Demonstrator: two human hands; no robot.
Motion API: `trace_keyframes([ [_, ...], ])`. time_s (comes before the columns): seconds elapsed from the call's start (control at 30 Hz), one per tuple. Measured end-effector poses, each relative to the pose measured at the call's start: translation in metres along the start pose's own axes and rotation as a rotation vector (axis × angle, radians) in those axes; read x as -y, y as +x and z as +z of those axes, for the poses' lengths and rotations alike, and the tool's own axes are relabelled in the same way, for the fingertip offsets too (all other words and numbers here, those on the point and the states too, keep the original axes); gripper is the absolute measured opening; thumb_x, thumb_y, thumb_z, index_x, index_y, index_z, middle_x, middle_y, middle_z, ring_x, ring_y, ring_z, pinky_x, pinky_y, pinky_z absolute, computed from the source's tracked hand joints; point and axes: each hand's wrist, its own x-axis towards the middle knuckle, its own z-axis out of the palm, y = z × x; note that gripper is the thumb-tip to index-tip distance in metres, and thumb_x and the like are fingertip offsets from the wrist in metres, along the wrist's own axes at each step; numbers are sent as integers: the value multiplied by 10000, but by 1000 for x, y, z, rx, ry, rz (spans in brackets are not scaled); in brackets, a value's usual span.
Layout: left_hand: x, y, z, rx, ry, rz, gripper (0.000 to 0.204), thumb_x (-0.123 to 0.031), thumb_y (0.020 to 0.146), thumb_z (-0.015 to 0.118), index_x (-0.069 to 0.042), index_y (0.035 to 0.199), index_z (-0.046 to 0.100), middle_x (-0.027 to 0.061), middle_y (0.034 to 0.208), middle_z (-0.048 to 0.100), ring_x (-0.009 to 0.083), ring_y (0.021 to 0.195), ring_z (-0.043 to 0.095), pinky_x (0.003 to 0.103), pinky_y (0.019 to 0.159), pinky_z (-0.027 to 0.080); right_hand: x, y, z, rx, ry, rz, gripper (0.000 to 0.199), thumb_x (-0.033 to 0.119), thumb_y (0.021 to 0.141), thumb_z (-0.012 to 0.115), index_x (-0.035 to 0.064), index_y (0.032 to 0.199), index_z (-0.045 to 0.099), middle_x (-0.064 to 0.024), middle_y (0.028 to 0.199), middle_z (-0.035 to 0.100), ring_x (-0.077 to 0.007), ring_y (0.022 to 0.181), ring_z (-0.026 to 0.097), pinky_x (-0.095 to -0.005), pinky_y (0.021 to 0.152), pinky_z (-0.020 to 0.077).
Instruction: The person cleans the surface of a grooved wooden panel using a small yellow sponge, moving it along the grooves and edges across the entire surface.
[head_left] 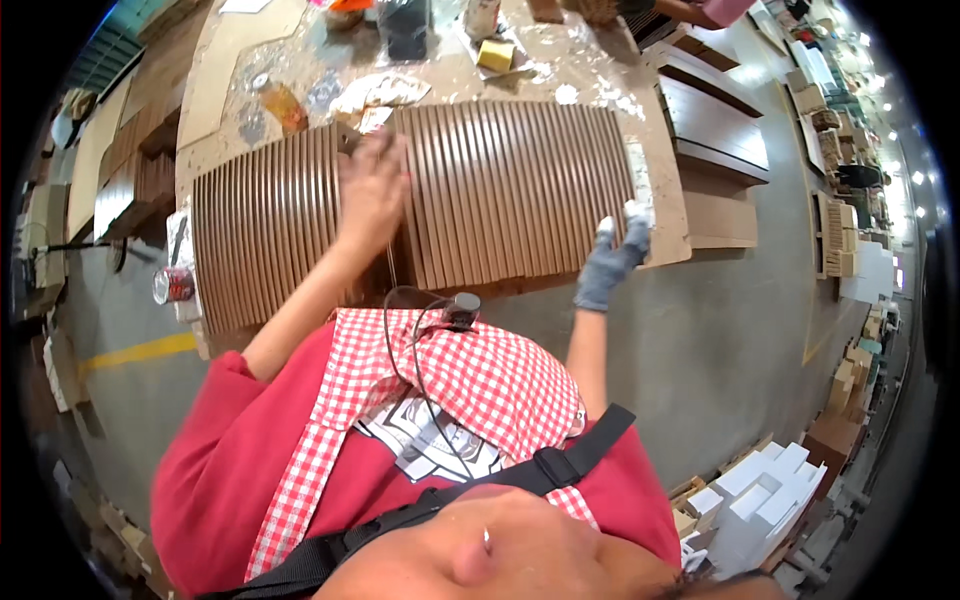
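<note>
Two long rows of brown wooden strips, packed side by side on edge, lie on a worktable (240,140). A narrow gap parts the left row (265,225) from the right row (515,190). Over that gap is my left hand (372,195), bare, with its fingers stretched out against the inner end of the right row. My right hand (612,262), in a grey glove with whitish fingertips, rests at the near right corner of the right row, fingers apart. Neither hand shows a separate strip lifted from the rows.
Beyond the rows are a jar of amber liquid (278,103), a crumpled cloth (380,92), a yellow sponge (495,55) and a dark container (403,30). A red can (174,285) stands at the left edge. Brown panels (712,125) are stacked rightward; another person's arm (690,12) shows far right.
</note>
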Motion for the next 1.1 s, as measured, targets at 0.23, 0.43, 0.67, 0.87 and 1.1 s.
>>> trace_keyframes([
  [0.23,74,-80,-33,18,429,-238,543,-468,938,342,-245,1427,267,163,1495,120,432,1358,79,603,1060,17,-62,33,37,353,-526,357,638,513,899,426,4,1284,428,-205,1338,419,-352,1255,367,-434,1081,235],
  [0.43,66,-83,-31,43,467,-338,540,-474,941,335,-280,1435,233,129,1499,134,441,1354,86,606,1061,31,-39,48,33,512,-408,508,644,524,908,388,-1,1276,451,-206,1306,460,-325,1231,412,-392,1059,290],
  [0.67,42,-77,-30,-22,341,-329,572,-489,916,384,-247,1423,277,146,1496,132,488,1331,102,619,1051,57,-47,54,15,428,-327,417,560,460,907,439,-7,1209,507,-244,1176,545,-390,1072,516,-427,933,397],
  [0.87,22,-71,-23,-10,271,-329,589,-498,917,364,-229,1430,259,166,1497,82,489,1342,14,668,1020,5,-48,58,13,487,-372,503,573,457,918,420,7,1271,466,-223,1256,503,-363,1152,479,-404,977,373],
  [1.1,-1,-52,0,17,179,-286,619,-462,918,366,-179,1445,206,225,1489,36,445,1363,-19,640,1037,1,-43,60,22,504,-375,507,582,467,921,404,15,1284,455,-217,1270,494,-363,1158,476,-407,987,367],
])
